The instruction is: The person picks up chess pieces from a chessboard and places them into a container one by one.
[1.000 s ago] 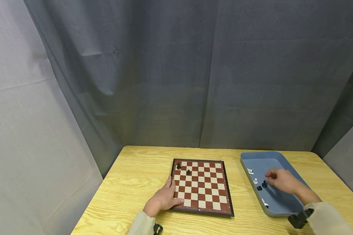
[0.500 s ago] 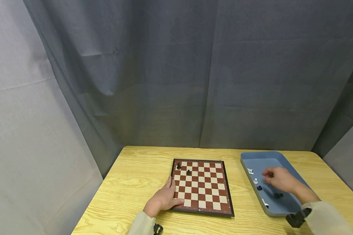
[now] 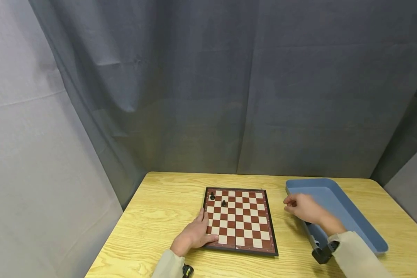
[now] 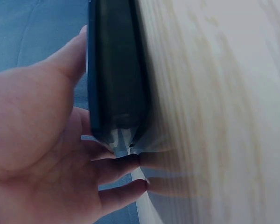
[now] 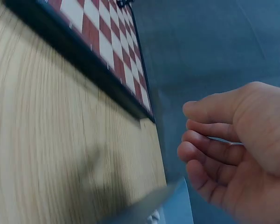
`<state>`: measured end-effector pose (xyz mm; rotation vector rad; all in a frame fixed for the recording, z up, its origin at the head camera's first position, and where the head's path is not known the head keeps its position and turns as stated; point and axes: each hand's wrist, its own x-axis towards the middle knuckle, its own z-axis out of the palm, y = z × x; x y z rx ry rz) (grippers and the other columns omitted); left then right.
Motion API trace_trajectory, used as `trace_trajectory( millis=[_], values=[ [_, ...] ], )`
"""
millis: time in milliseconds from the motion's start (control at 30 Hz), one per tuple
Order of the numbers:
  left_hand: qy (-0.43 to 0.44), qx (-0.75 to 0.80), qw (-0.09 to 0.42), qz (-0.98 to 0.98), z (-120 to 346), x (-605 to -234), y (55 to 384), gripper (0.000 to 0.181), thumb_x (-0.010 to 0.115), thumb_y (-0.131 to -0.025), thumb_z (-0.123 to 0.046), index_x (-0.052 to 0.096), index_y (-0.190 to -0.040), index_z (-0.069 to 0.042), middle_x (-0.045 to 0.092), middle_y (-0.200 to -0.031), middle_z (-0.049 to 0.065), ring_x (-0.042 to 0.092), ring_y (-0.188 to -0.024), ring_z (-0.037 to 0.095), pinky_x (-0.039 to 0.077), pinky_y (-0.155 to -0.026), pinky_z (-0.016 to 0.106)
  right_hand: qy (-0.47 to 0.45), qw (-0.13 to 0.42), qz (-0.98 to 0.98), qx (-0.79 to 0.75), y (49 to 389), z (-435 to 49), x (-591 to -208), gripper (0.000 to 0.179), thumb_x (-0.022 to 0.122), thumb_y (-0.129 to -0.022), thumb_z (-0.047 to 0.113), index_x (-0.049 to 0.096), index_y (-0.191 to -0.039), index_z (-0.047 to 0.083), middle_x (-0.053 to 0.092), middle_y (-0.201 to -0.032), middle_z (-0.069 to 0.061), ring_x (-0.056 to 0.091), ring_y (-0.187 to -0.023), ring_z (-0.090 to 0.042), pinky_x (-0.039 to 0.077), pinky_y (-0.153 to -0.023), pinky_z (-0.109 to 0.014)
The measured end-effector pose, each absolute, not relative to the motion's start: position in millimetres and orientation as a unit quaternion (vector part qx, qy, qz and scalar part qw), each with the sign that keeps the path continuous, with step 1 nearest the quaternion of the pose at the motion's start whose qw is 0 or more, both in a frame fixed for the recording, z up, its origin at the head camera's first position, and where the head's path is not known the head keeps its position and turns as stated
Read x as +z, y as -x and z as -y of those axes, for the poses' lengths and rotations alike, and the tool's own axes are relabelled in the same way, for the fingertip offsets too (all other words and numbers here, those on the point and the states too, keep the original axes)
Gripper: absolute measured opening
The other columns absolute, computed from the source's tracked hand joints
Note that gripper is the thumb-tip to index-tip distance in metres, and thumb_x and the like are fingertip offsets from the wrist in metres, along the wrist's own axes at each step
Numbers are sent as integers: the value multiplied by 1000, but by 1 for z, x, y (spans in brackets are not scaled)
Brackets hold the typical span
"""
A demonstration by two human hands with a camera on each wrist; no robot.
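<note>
My left hand (image 3: 193, 233) rests at the near left corner of a red and white chessboard (image 3: 244, 222), its thumb over the top edge and its fingers along the left side. In the left wrist view the board's dark side (image 4: 116, 70) lies between thumb and fingers, with fingertips touching the table. Two black chess pieces stand on the board's far left part, one (image 3: 212, 196) near the corner and another (image 3: 224, 203) nearer the middle. My right hand (image 3: 304, 208) hovers over the blue tray's left rim, fingers loosely curled; the right wrist view shows nothing in it.
The blue tray (image 3: 347, 206) sits on the wooden table (image 3: 170, 200), right of the chessboard. My right hand and forearm hide most of its chess pieces; a bit of a white piece (image 3: 317, 243) shows near its front left. Grey curtains (image 3: 194, 96) hang behind and at both sides.
A black piece beneath my right fingers moved to the right within the tray. That hand then travelled left, towards the chessboard. My left hand and the board pieces stayed put.
</note>
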<state>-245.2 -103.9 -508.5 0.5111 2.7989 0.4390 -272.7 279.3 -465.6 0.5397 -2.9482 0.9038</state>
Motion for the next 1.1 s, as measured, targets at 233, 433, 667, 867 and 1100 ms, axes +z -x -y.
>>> trace_trajectory(
  millis=[233,433,667,867,1100],
  values=[
    [-177,148,132,-964,104,-511,245,96,53,-85,-64,23,-149,1,4,-156,20,35,-132,35,43,-95,42,-196,13,936,292,285,-244,-468,15,66,-87,8,67,-99,-1,62,-85,0,57,-75,-13,49,-64,-32],
    [-174,149,133,-964,105,-511,244,95,54,-85,-63,23,-149,1,5,-156,20,35,-132,36,43,-96,43,-201,-6,930,309,295,-215,-470,14,65,-88,7,67,-100,-1,62,-84,0,57,-75,-13,48,-65,-32],
    [-174,150,133,-964,104,-509,244,94,54,-86,-62,23,-149,2,5,-156,21,34,-133,36,41,-98,44,-213,-2,926,312,305,-181,-475,14,65,-87,7,68,-99,0,62,-82,1,57,-72,-12,48,-64,-32],
    [-172,152,136,-964,103,-509,242,95,54,-86,-62,24,-148,2,5,-156,22,34,-133,36,41,-98,44,-196,-18,926,322,309,-152,-483,13,68,-86,6,69,-98,2,61,-82,2,56,-73,-10,49,-65,-31],
    [-168,149,132,-965,105,-509,243,95,54,-85,-63,24,-148,2,5,-156,21,33,-134,35,39,-100,43,-185,-31,921,340,315,-123,-487,16,69,-86,8,69,-101,2,63,-86,-1,57,-76,-12,49,-67,-33]
  ],
)
